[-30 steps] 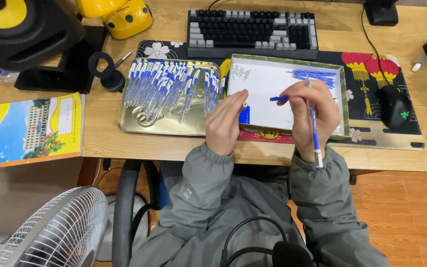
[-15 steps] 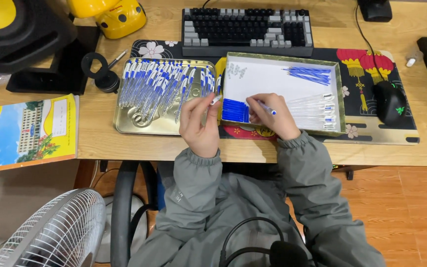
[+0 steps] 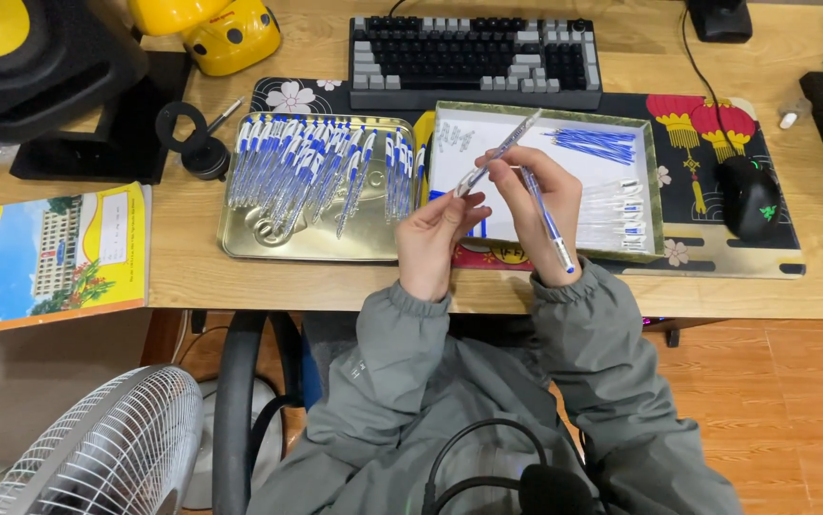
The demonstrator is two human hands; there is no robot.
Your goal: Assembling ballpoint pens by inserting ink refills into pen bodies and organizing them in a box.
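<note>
Hands meet above the front edge of the desk, raised off the trays. The left hand [image 3: 435, 240] pinches the lower end of a clear pen barrel [image 3: 497, 153] between thumb and fingertips, and the barrel slants up and to the right over the white-lined box [image 3: 636, 129]. The right hand [image 3: 537, 205] closes its fingertips on the same barrel near its middle while also gripping a blue-and-white pen [image 3: 545, 217] that runs down along the palm, tip toward the wrist. Whether the barrel already has a refill inside I cannot tell from here; it looks thin and see-through.

Half a second ago both hands were lower and flat on the box, the right one reaching in among the parts; now they have lifted clear, drawn together, and brought the barrel up between them.

Left of the box sits a gold metal tray [image 3: 240, 243] filled with rows of finished blue-and-white pens. Inside the box lie a bundle of blue refills [image 3: 595, 145] and some clear pieces. Both rest on a patterned desk mat [image 3: 717, 105] on the wooden desk [image 3: 183, 277], with a keyboard [image 3: 473, 48] behind, a black mouse [image 3: 747, 198] to the right, a yellow booklet [image 3: 44, 257] to the left, and a white fan [image 3: 87, 448] on the floor.
</note>
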